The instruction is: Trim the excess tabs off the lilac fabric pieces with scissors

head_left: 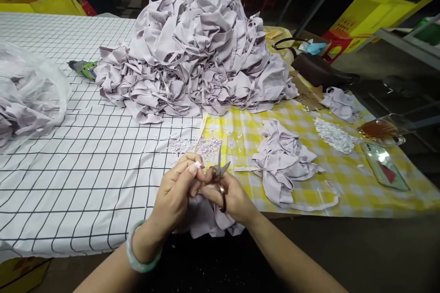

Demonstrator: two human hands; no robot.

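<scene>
My left hand (177, 187), with a pale green bangle on its wrist, pinches a small end of lavender-grey fabric between thumb and forefinger. Close beside it, my right hand (232, 197) grips small scissors (220, 170), their blades parted and pointing up and away. Beneath both hands hangs a bunched lavender-grey cloth piece (208, 219) at the table edge; how it joins the pinched end is hidden by my fingers. Just beyond my hands, tiny fabric scraps (206, 145) lie scattered on the table.
A large heap of lavender-grey cloth (206, 50) covers the table's far middle. A smaller cloth pile (285, 160) lies to the right, near a phone (385, 167), a glass mug of brown liquid (380, 129) and a scrap pile (335, 136). A clear plastic bag (32, 91) stands left.
</scene>
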